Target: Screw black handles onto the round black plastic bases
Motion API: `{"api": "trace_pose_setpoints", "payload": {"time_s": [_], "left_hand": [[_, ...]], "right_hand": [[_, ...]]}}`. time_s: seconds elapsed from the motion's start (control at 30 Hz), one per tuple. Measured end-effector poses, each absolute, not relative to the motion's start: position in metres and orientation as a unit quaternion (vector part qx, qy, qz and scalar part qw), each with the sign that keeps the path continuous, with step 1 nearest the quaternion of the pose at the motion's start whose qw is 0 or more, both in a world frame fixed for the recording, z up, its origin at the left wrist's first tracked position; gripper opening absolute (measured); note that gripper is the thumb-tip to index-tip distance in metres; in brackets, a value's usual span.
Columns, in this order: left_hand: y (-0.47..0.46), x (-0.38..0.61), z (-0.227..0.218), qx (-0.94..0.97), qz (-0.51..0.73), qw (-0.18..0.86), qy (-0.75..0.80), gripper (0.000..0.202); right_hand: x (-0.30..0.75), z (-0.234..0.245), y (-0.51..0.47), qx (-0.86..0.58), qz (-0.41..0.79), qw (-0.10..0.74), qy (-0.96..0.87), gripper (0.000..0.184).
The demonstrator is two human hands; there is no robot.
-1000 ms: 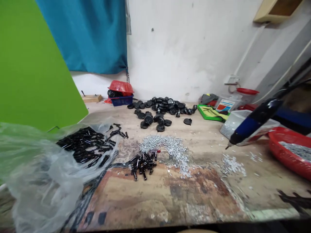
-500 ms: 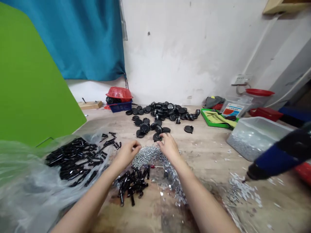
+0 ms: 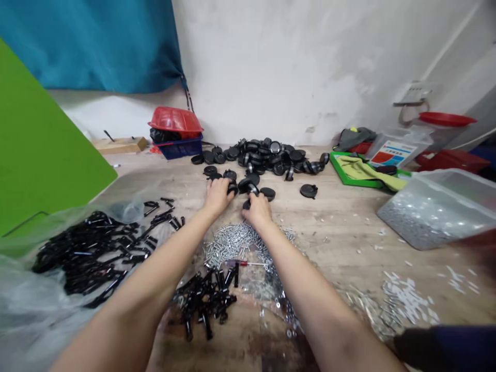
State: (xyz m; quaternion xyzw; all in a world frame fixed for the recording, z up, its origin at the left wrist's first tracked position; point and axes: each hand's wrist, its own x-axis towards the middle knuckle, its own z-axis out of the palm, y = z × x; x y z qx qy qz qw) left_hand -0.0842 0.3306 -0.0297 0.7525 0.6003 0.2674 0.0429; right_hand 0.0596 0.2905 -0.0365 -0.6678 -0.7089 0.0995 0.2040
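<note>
My left hand (image 3: 219, 198) is at the near side of the black round parts, its fingers curled around a black disc-shaped part (image 3: 232, 189). Close by on the right, my right hand (image 3: 259, 209) has thumb and fingers on another black disc-shaped part (image 3: 246, 205). More of these parts lie heaped (image 3: 267, 155) against the wall. Nearer to me is a pile of small silver screws (image 3: 228, 243), and below it a screwdriver with a red handle (image 3: 243, 263). Short black rods (image 3: 205, 299) lie between my forearms.
A clear plastic bag (image 3: 23, 299) with many black rods (image 3: 85, 248) spreads at left beside a green panel (image 3: 39, 155). At right are a clear bin (image 3: 445, 206), a green tray (image 3: 341, 168) and white slivers (image 3: 406, 299). A dark blue power tool (image 3: 445, 346) shows bottom right.
Both hands have moved forward from the screw pile to the black disc-shaped parts and closed on one each. The view has tilted down, and the power tool now sits lower in it.
</note>
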Motion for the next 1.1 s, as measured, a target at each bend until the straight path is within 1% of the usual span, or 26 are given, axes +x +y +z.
{"api": "trace_pose_setpoints", "payload": {"time_s": [0.07, 0.2, 0.27, 0.3, 0.33, 0.37, 0.43, 0.5, 0.57, 0.6, 0.67, 0.7, 0.77, 0.83, 0.97, 1.03, 1.1], "left_hand": [[0.318, -0.082, -0.018, 0.751, 0.278, 0.052, 0.597, 0.032], [0.260, -0.091, 0.008, 0.735, 0.306, 0.090, 0.598, 0.035], [0.214, -0.099, 0.019, 0.727, 0.317, 0.124, 0.596, 0.040], [0.187, -0.102, 0.022, 0.714, 0.329, 0.171, 0.594, 0.043], [0.160, -0.104, 0.023, 0.698, 0.338, 0.210, 0.596, 0.047], [0.134, -0.105, 0.022, 0.683, 0.331, 0.244, 0.604, 0.048], [0.084, -0.101, 0.010, 0.661, 0.307, 0.305, 0.613, 0.044], [0.045, -0.093, -0.011, 0.628, 0.300, 0.353, 0.626, 0.037], [0.018, -0.082, -0.034, 0.608, 0.288, 0.389, 0.630, 0.036], [0.009, -0.078, -0.044, 0.616, 0.277, 0.373, 0.636, 0.035], [-0.003, -0.071, -0.058, 0.651, 0.256, 0.284, 0.655, 0.036], [-0.006, -0.069, -0.062, 0.669, 0.248, 0.227, 0.663, 0.036], [-0.010, -0.067, -0.066, 0.696, 0.238, 0.139, 0.663, 0.036], [-0.013, -0.067, -0.067, 0.717, 0.227, 0.114, 0.650, 0.035], [-0.012, -0.072, -0.066, 0.740, 0.200, 0.129, 0.630, 0.034], [-0.004, -0.075, -0.060, 0.750, 0.200, 0.106, 0.622, 0.030], [0.011, -0.076, -0.051, 0.770, 0.193, 0.058, 0.606, 0.026]], "right_hand": [[0.060, -0.022, 0.277, -0.661, 0.095, 0.218, -0.712, 0.041], [0.076, 0.010, 0.215, -0.615, 0.097, 0.257, -0.739, 0.046], [0.091, 0.019, 0.168, -0.515, 0.151, 0.311, -0.784, 0.048], [0.100, 0.021, 0.144, -0.476, 0.189, 0.314, -0.799, 0.049], [0.109, 0.022, 0.120, -0.449, 0.234, 0.302, -0.808, 0.050], [0.118, 0.022, 0.098, -0.421, 0.284, 0.271, -0.818, 0.054], [0.132, 0.017, 0.062, -0.384, 0.343, 0.225, -0.827, 0.059], [0.139, 0.007, 0.038, -0.365, 0.378, 0.183, -0.831, 0.062], [0.142, -0.007, 0.025, -0.364, 0.378, 0.155, -0.837, 0.064], [0.143, -0.015, 0.021, -0.371, 0.365, 0.151, -0.841, 0.064], [0.144, -0.030, 0.017, -0.403, 0.323, 0.160, -0.841, 0.061], [0.144, -0.037, 0.016, -0.424, 0.302, 0.169, -0.837, 0.056], [0.144, -0.048, 0.015, -0.458, 0.274, 0.183, -0.826, 0.041], [0.143, -0.055, 0.015, -0.473, 0.263, 0.187, -0.820, 0.028], [0.142, -0.060, 0.013, -0.462, 0.242, 0.201, -0.830, 0.027], [0.143, -0.058, 0.013, -0.454, 0.246, 0.210, -0.830, 0.026], [0.146, -0.053, 0.016, -0.455, 0.263, 0.226, -0.820, 0.023]]}}
